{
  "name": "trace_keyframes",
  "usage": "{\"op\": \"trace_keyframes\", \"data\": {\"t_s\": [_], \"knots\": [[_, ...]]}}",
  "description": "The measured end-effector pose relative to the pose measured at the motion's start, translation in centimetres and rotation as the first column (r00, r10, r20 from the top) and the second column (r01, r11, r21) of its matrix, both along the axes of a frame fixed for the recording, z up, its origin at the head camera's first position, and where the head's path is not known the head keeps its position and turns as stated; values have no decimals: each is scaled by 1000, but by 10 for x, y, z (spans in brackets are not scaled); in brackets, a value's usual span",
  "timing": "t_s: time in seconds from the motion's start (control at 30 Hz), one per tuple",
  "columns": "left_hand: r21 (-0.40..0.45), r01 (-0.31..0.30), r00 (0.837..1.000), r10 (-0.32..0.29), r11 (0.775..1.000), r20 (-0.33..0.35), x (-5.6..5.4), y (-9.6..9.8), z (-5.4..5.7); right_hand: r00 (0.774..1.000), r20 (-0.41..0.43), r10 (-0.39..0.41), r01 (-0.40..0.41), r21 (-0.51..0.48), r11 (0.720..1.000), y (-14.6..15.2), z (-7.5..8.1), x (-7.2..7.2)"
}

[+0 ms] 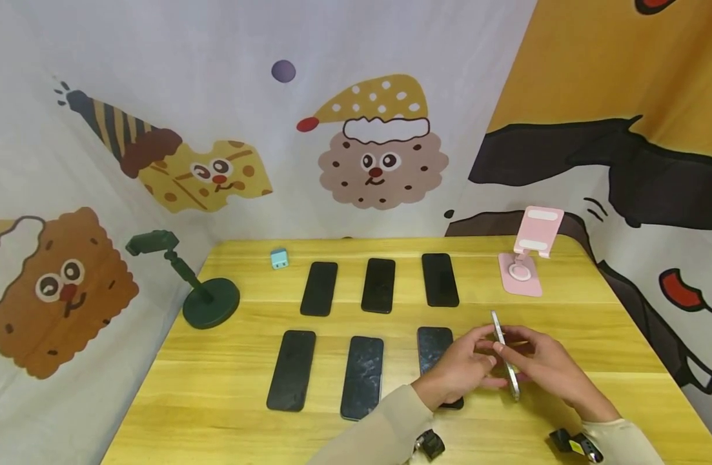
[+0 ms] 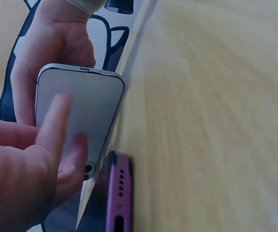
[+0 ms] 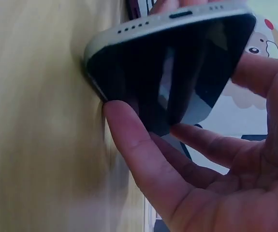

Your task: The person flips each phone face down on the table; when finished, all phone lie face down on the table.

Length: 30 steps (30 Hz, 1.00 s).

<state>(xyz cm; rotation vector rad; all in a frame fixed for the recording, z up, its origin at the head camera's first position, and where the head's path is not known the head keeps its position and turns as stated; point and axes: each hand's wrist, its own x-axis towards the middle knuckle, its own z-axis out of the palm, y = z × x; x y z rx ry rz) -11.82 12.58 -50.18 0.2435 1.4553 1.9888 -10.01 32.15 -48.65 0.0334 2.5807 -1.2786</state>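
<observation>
My right hand [image 1: 546, 365] holds a smartphone [image 1: 513, 382] with a pale silver frame, raised on edge over the right part of the table. In the right wrist view, the phone's dark screen [image 3: 134, 82] faces that hand, with the thumb at one long edge and fingers at the other. My left hand [image 1: 461, 367] is at the phone's other side; in the left wrist view its fingers, one extended, lie in front of the pale back [image 2: 97, 106]. Below the left hand, a dark phone [image 1: 432, 342] lies partly hidden; its purple edge [image 2: 122, 193] shows close up in the left wrist view.
Two more phones lie in the front row, a black one [image 1: 292, 371] and one with a marked screen [image 1: 362, 378]. Behind them is a row of three black phones [image 1: 378, 285]. A green stand [image 1: 210, 303], small blue charger block [image 1: 279, 258] and pink phone stand [image 1: 521, 284] line the back.
</observation>
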Motion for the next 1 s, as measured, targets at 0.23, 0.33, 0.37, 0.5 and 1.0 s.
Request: {"op": "trace_keyframes", "data": {"t_s": [0.23, 0.33, 0.37, 0.5, 1.0], "knots": [[-75, 69, 997, -71, 995, -24, -1, 1, -2, 994, -106, -3, 12, 86, 996, 0, 5, 2], [-94, 78, 996, -81, 993, -35, -1, 3, -2, 990, -142, -5, 19, 97, 995, 0, 7, 3], [-100, 76, 996, -80, 992, -36, -1, 3, -2, 989, -149, -8, 23, 99, 995, 0, 7, 4], [-120, 43, 998, -47, 992, -29, 2, 5, -3, 982, -188, -7, 30, 119, 992, 0, 10, 5], [-138, -158, 986, 162, 978, 21, -2, 13, -5, 972, -213, -101, 128, 115, 985, 11, 12, 8]]}}
